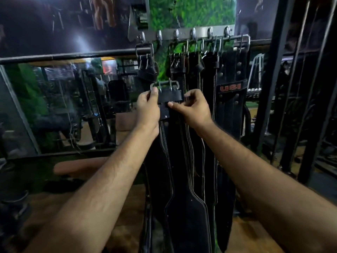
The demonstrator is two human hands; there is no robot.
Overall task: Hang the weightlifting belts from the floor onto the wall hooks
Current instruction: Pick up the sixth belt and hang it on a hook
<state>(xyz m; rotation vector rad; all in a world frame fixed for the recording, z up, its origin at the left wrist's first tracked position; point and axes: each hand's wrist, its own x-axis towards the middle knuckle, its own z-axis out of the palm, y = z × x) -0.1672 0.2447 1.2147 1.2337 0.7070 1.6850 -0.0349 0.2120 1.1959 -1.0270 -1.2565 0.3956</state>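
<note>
I hold a black leather weightlifting belt (170, 96) upright in front of the wall, its metal buckle (164, 84) at the top. My left hand (148, 106) pinches the buckle's left end and the strap under it. My right hand (193, 106) grips the strap just below the buckle from the right. The belt's wide padded part (184, 212) hangs down between my forearms. A metal rail of wall hooks (193, 34) runs above. Several black belts (229, 73) hang from it by their buckles, one marked USI (230, 87). The hook second from the left (159, 36) is bare.
A horizontal black bar (73, 55) crosses the wall at buckle height, with a mirror (63, 106) below it. Green foliage panel (191, 13) backs the hooks. Black vertical posts (269, 79) stand to the right. A brown padded bench (80, 167) lies low left on the wooden floor (54, 207).
</note>
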